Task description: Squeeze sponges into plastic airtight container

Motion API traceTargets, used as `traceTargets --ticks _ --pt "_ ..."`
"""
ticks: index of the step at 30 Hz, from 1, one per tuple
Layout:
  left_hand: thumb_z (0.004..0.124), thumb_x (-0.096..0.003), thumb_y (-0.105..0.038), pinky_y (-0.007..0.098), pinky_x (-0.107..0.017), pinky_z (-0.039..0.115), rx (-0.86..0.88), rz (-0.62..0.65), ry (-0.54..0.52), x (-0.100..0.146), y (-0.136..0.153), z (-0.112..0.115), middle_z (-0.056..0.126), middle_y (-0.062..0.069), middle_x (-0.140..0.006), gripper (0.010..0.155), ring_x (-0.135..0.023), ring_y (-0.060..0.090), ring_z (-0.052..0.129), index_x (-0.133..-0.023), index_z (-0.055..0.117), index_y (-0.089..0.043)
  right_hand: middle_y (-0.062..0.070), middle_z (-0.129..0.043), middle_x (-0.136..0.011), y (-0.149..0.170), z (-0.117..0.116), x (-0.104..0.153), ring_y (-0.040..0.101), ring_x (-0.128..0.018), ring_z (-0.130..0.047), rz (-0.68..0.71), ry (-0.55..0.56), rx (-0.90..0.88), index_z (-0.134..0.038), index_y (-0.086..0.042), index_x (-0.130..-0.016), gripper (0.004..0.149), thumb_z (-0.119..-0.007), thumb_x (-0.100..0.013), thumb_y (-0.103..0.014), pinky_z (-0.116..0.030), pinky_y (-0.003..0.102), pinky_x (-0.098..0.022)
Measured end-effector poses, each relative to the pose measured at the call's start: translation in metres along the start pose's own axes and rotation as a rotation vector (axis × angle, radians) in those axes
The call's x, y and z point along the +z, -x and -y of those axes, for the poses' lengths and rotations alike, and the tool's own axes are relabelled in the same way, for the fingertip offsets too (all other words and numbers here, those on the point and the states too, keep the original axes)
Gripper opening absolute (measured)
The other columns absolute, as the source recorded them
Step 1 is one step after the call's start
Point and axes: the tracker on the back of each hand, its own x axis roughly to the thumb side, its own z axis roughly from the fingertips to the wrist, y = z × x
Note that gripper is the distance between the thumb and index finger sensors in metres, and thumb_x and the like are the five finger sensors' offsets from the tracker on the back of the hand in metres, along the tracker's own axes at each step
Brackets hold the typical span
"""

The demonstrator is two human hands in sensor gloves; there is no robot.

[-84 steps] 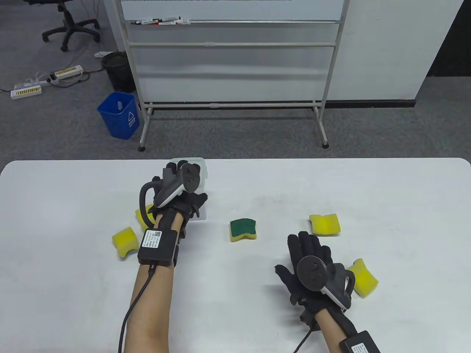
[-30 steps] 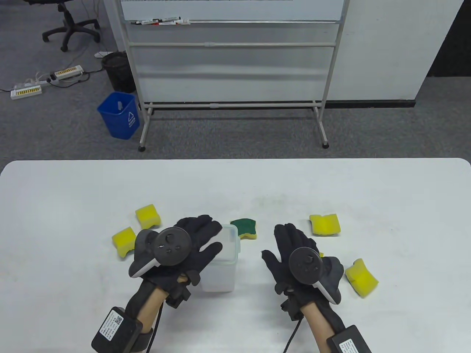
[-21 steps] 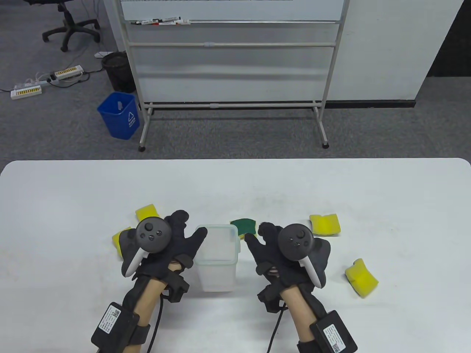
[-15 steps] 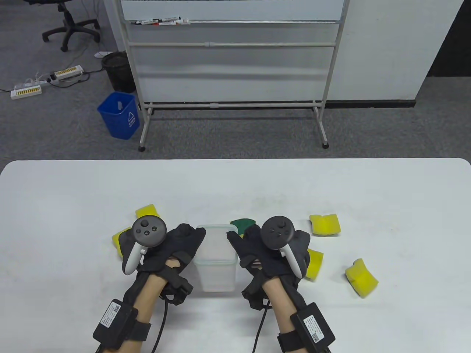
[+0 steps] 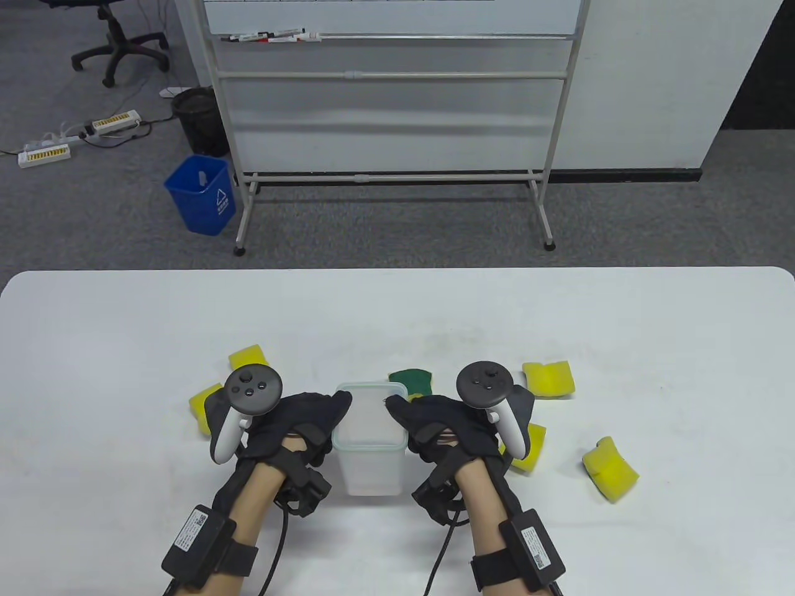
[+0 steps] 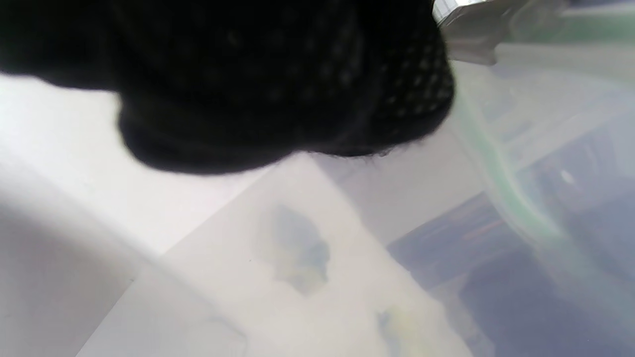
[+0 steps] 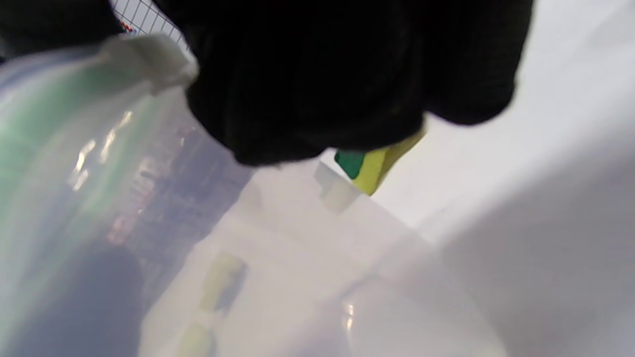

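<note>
Both hands [image 5: 298, 422] [image 5: 444, 428] flanking container [image 5: 370, 456], sponges [image 5: 410, 382] close behind

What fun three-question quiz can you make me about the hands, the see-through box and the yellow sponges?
1. True or false: the clear plastic container already holds a sponge.
2. Which hand touches the container? A) only the left gloved hand B) only the right gloved hand C) both, one on each side
3. Fill in: the sponge with the dark green top lies just ____ the container, farther from the person.

Key:
1. False; none shows inside.
2. C
3. Behind

The other yellow sponges, like the curved yellow sponge far right, lie loose on the white table.
</note>
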Motion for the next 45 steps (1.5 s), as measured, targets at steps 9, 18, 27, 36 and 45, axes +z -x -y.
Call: traceTargets --ticks 9,18,27,36,45 --pt "0.077 -0.0425 -0.068 0.032 -0.013 0.095 0.097 -0.009 0.03 -0.002 0.008 0.001 0.103 -0.004 -0.026 0.058 -0.008 0.009 0.103 -0.054 0.093 -0.014 0.006 -0.101 -0.039 0.009 -0.002 -0.003 0.017 -0.023 -0.097 0.013 0.022 -0.115 -0.098 -0.008 -0.057 0.065 -0.085 -0.038 -0.069 -0.085 0.042 -0.037" --pt "0.08 -0.0411 -0.069 0.032 -0.012 0.095 0.13 -0.017 0.034 -0.004 0.009 -0.001 0.103 -0.004 -0.024 0.056 -0.007 0.01 0.103 -0.051 0.094 -0.016 0.005 -0.101 -0.035 0.014 -0.003 -0.003 0.016 -0.021 -0.097 0.005 0.061 -0.173 -0.099 -0.01 -0.053 0.064 -0.09 -0.034 -0.07 -0.086 0.041 -0.037" --pt "0.085 -0.0402 -0.066 0.033 -0.013 0.095 0.16 -0.041 0.018 -0.003 0.007 -0.002 0.103 -0.006 -0.021 0.05 -0.006 0.009 0.103 -0.047 0.095 -0.018 -0.003 -0.1 -0.028 0.013 -0.002 0.0 0.016 -0.02 -0.098 0.022 0.13 -0.241 -0.098 -0.02 -0.04 0.043 -0.096 -0.034 -0.062 -0.086 0.041 -0.038" --pt "0.082 -0.0418 -0.065 0.033 -0.012 0.095 0.045 -0.026 -0.054 0.005 -0.002 -0.007 0.103 -0.006 -0.02 0.05 -0.005 0.009 0.104 -0.047 0.096 -0.017 -0.002 -0.101 -0.031 -0.009 0.004 0.015 0.016 -0.021 -0.098 0.075 0.275 0.021 -0.099 -0.018 -0.044 0.044 -0.091 -0.037 -0.061 -0.086 0.041 -0.038" --pt "0.08 -0.0419 -0.066 0.032 -0.01 0.095 0.048 -0.004 -0.108 0.014 -0.01 -0.018 0.104 -0.006 -0.018 0.05 -0.003 0.009 0.103 -0.045 0.096 -0.019 -0.003 -0.1 -0.029 -0.027 0.008 0.031 0.014 -0.019 -0.098 0.148 0.364 0.111 -0.099 -0.019 -0.043 0.046 -0.089 -0.037 -0.063 -0.087 0.04 -0.037"
